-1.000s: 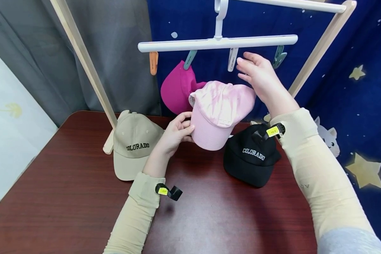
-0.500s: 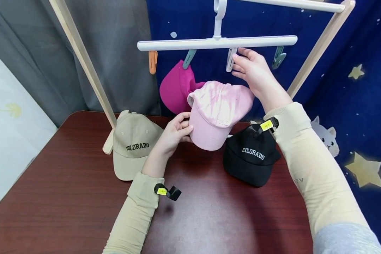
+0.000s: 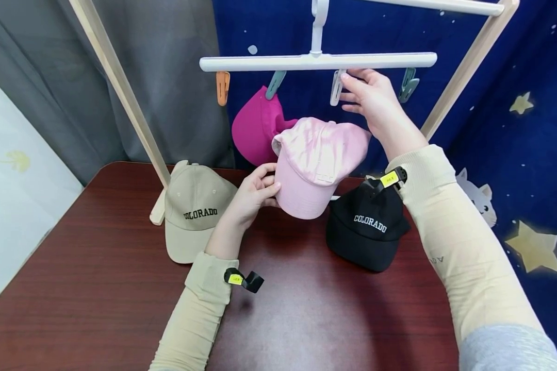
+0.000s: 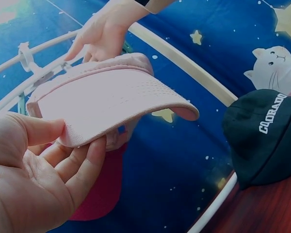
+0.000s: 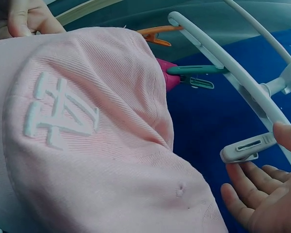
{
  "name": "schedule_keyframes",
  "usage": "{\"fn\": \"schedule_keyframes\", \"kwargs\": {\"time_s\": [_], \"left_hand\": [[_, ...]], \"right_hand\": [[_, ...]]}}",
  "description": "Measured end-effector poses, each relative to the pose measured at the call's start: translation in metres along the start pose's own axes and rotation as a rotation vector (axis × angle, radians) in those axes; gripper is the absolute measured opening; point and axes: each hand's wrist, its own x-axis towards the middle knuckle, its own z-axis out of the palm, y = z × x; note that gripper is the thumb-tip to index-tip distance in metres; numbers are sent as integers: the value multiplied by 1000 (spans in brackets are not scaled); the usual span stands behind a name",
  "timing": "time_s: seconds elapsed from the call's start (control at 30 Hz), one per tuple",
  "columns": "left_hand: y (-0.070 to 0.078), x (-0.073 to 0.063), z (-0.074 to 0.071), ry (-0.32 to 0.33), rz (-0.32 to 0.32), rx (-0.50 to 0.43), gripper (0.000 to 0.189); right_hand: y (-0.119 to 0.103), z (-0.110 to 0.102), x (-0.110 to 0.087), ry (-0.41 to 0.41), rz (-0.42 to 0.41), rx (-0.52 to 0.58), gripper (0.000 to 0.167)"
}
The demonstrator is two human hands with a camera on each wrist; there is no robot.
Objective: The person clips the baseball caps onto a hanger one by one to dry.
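Observation:
My left hand pinches the brim of a light pink baseball cap, thumb on top and fingers beneath, as the left wrist view shows. The cap is held up in the air below a white hanger, its crown turned up and to the right. My right hand is at a pale grey clothespin hanging from that hanger. The right wrist view has the thumb on the clothespin's upper end and fingers under it. Behind the pink cap, a magenta cap hangs from a teal clothespin.
A beige cap lies on the dark red table at left, a black cap at right. An orange clothespin and a green clothespin hang at the hanger's ends. Wooden rack posts stand either side.
My right hand has moved left to the pale grey clothespin and its thumb and fingers have closed in on it. The left hand keeps the pink cap in nearly the same place.

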Motion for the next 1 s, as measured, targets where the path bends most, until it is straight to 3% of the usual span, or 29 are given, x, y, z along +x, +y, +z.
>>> {"fn": "schedule_keyframes", "kwargs": {"time_s": [0.3,0.57,1.0], "left_hand": [[1,-2,-2,10,1,3,36],[1,-3,-6,17,7,-14,35],[4,-7,-8,13,30,-18,35]], "right_hand": [[0,6,1,46,17,-12,40],[3,6,-1,51,1,-2,20],[6,2,-3,62,-11,-67,21]]}}
